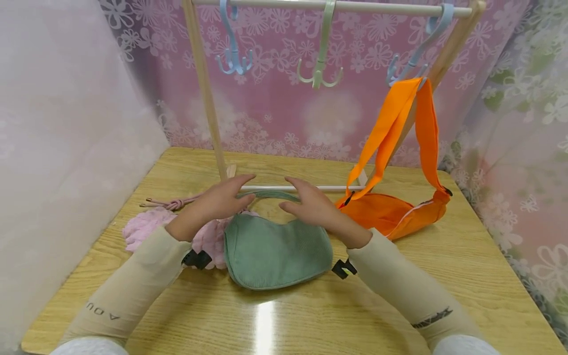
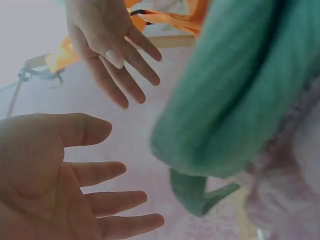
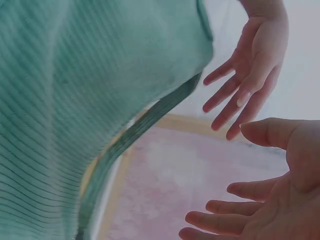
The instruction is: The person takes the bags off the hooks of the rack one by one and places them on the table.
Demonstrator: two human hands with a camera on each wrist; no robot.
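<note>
A green corduroy bag (image 1: pixel 277 254) lies flat on the wooden table (image 1: pixel 310 315), its strap (image 1: pixel 266 195) arching toward the rack. My left hand (image 1: pixel 224 197) hovers at the strap's left end and my right hand (image 1: pixel 310 204) at its right end. Both have straight fingers and hold nothing. In the left wrist view my left hand (image 2: pixel 75 190) is spread, palm up, beside the green bag (image 2: pixel 235 100), with the right hand (image 2: pixel 110 45) facing it. In the right wrist view my right hand (image 3: pixel 260 200) is also spread near the bag (image 3: pixel 75 100) and its strap (image 3: pixel 135 135).
A pink fluffy bag (image 1: pixel 146 227) lies left of the green one. An orange bag (image 1: pixel 390 212) rests at the right, its strap on a blue hook (image 1: pixel 417 54). The wooden rack (image 1: pixel 204 88) also carries a blue hook (image 1: pixel 232 54) and a green hook (image 1: pixel 319 69), both bare.
</note>
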